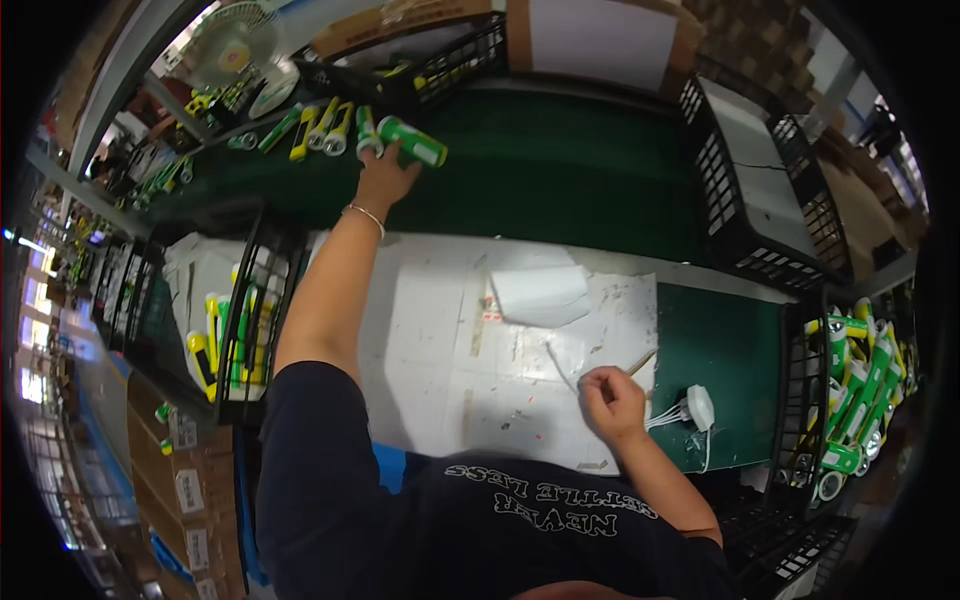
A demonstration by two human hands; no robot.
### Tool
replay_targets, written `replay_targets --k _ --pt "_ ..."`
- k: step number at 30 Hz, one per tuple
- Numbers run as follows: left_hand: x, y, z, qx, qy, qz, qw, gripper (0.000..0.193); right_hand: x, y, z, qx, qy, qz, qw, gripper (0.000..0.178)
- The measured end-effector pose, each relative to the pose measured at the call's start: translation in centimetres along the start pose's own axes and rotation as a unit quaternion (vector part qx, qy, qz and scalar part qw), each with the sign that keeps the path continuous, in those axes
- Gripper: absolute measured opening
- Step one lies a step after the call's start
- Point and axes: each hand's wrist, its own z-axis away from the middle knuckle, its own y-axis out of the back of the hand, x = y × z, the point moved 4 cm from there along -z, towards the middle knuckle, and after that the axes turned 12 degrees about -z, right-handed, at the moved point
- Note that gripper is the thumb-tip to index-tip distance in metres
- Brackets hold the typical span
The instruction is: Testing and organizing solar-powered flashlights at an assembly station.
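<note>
At the far left of the bench, my left hand (388,180) is on a green flashlight (412,141), its fingers closed against the near side. Another green-and-white flashlight (366,128) lies right beside those fingers. Several yellow and green flashlights (322,128) lie in a row to the left. Over the white work surface (420,350), my right hand (613,402) pinches a thin pale cord (562,366), whose free end points up and left. A white charger plug (699,407) with several white cables lies to the right of that hand.
A white foam sheet (542,295) lies mid-surface. Black crates with flashlights stand left (262,330) and right (803,390). Another black crate (735,200) sits at the back right. Cardboard boxes (185,490) are at lower left, and a fan (235,50) stands behind.
</note>
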Motion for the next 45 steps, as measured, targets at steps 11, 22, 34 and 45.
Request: replay_targets --k 11,22,34,45 --pt "3.9 -4.5 -5.3 -0.221 0.212 -0.077 0.949 0.069 -1.0 0.5 -0.1 0.031 -0.029 0.005 0.999 0.005" --pt "-2.1 -2.0 1.7 -0.148 0.255 -0.028 0.955 0.048 -0.3 -0.2 -0.1 0.016 -0.003 -0.065 0.998 0.006" --pt "16.7 5.3 18.6 -0.401 0.192 0.809 0.385 0.052 0.2 0.2 0.1 0.013 0.001 -0.058 0.998 0.009" --pt "21.7 7.8 25.9 -0.471 0.143 0.793 0.358 0.045 0.2 0.2 0.2 0.025 0.008 -0.090 0.996 0.009"
